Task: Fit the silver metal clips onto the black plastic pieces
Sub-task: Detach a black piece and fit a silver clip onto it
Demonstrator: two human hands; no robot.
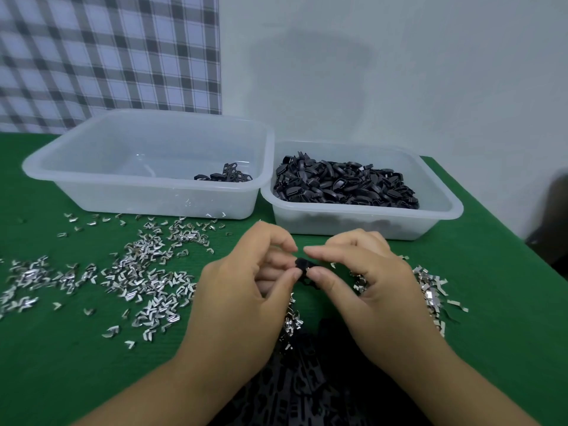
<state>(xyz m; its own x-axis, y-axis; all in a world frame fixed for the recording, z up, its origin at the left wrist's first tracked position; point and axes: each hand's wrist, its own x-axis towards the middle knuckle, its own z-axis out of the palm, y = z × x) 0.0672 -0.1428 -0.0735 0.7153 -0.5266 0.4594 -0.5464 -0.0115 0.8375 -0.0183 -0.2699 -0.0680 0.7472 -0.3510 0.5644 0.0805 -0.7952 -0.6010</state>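
Observation:
Both hands meet above the green table, pinching one small black plastic piece [302,267] between thumbs and fingertips. My left hand [242,290] grips it from the left, my right hand [362,278] from the right. Whether a clip sits on it is hidden by the fingers. Loose silver metal clips [144,275] lie scattered over the table to the left, with more clips [430,290] by my right hand. The right tub [442,222] is heaped with black plastic pieces [344,186].
A larger clear tub [92,182] at the back left holds a few black pieces [227,176] in its right corner. A dark pile of black pieces [301,385] lies between my forearms. The table's right edge runs diagonally by a dark object [553,222].

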